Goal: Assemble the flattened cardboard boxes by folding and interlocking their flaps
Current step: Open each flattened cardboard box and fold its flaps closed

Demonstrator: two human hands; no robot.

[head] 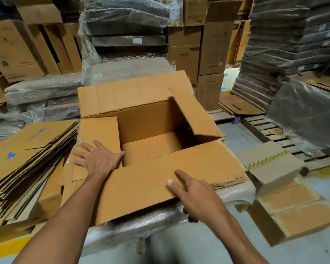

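While the box (151, 119) is standing open just beyond both hands on a plastic-wrapped stack (151, 221), its corrugated board is looking light and stiff yet easily creased, so it is probably best taken by the flaps near their fold lines. The left hand (99, 159) is pressing flat, fingers spread, on the short flap (99, 128) beneath it. The right hand (196, 195) is holding the long near flap (160, 168), thumb and forefinger lying on top, remaining fingers curling under its edge.

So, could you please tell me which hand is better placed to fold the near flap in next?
Probably the right hand: it grips the near flap at its edge. The left hand lies flat on the left flap.
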